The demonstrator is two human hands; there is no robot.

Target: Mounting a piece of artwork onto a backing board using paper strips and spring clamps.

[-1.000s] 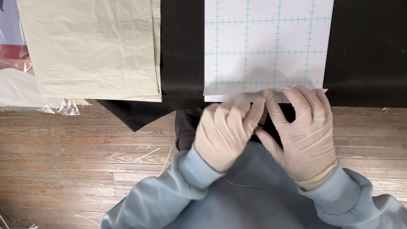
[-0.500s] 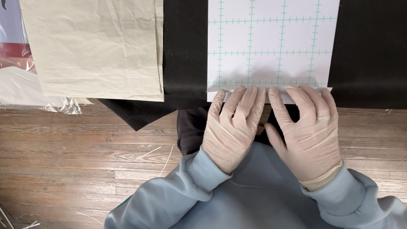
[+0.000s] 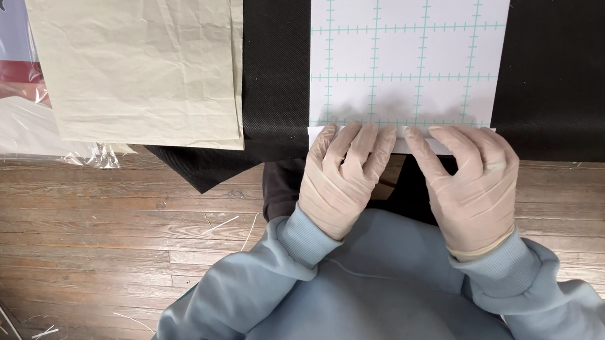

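Both gloved hands — left hand [image 3: 342, 177], right hand [image 3: 470, 186] — lie flat, fingers spread, clasping nothing, pressing the near edge of the gridded white sheet [image 3: 407, 55] on the black mat [image 3: 275, 65]; thin, light, easily creased — best held by its edges.

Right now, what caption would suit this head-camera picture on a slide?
Two gloved hands, left hand and right hand, press flat on the near edge of a white gridded sheet lying on black cloth.
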